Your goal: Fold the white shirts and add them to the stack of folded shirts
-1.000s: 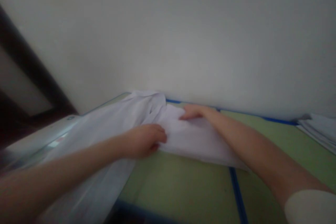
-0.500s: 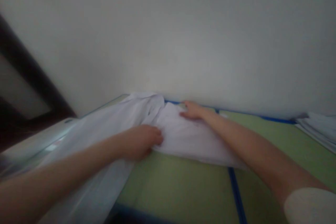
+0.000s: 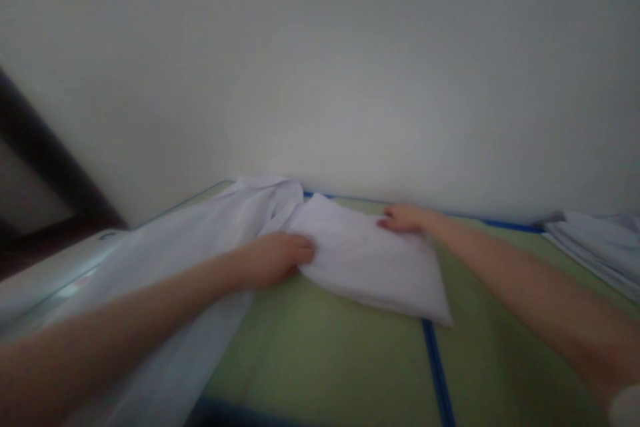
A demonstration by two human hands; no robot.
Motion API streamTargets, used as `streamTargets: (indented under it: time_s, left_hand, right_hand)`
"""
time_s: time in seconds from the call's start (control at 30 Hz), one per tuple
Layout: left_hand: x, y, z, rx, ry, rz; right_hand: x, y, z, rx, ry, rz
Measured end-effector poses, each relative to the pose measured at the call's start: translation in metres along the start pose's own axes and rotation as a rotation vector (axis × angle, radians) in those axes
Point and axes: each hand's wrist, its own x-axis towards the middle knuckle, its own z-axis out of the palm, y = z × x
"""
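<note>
Cloth [image 3: 357, 257], white and folded, lies on green matting [image 3: 310, 347], left hand [image 3: 275, 258] grasping its nine-o'clock end, right hand [image 3: 407, 219] at one o'clock, grip unclear, where even tension should keep layers flat.

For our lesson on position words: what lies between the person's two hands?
In the head view, the folded white cloth spans the stretch between the left hand, at its left end, and the right hand, at its far edge.
</note>
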Motion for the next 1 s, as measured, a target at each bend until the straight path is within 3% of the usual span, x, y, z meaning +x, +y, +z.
streamTargets:
  time_s: [0.13,0.27,0.4,0.47,0.53,0.6,0.7,0.77,0.87,1.0]
  left_hand:
    - [0.015,-0.015,0.0,0.108,-0.043,0.057]
    - [0.043,-0.028,0.003,0.256,0.021,0.009]
    - [0.076,-0.039,0.014,0.274,0.108,-0.132]
    - [0.091,-0.043,0.02,0.174,0.145,-0.281]
    - [0.103,-0.045,0.025,-0.034,0.127,-0.487]
    - [0.114,-0.045,0.03,-0.334,0.055,-0.687]
    - [0.131,-0.039,0.037,-0.705,-0.03,-0.809]
    - [0.141,-0.033,0.041,-0.746,-0.02,-0.802]
    - [0.156,-0.027,0.047,-0.689,0.008,-0.773]
    - [0.167,-0.024,0.052,-0.86,0.042,-0.615]
  right_hand:
    - [-0.051,0.027,-0.006,0.091,-0.091,0.006]
    - [-0.135,0.021,0.001,0.349,-0.217,0.077]
    - [-0.218,-0.009,0.012,0.718,-0.6,0.126]
    - [-0.24,-0.019,0.013,0.815,-0.847,0.115]
    - [-0.244,-0.016,0.01,0.801,-0.984,0.13]
    - [-0.232,-0.002,0.004,0.769,-0.852,0.218]
    - [-0.199,0.028,-0.001,0.754,-0.273,0.413]
    - [-0.177,0.045,-0.001,0.768,-0.001,0.441]
    - [-0.152,0.056,0.004,0.825,0.125,0.346]
    - [-0.134,0.057,0.014,0.871,0.253,0.31]
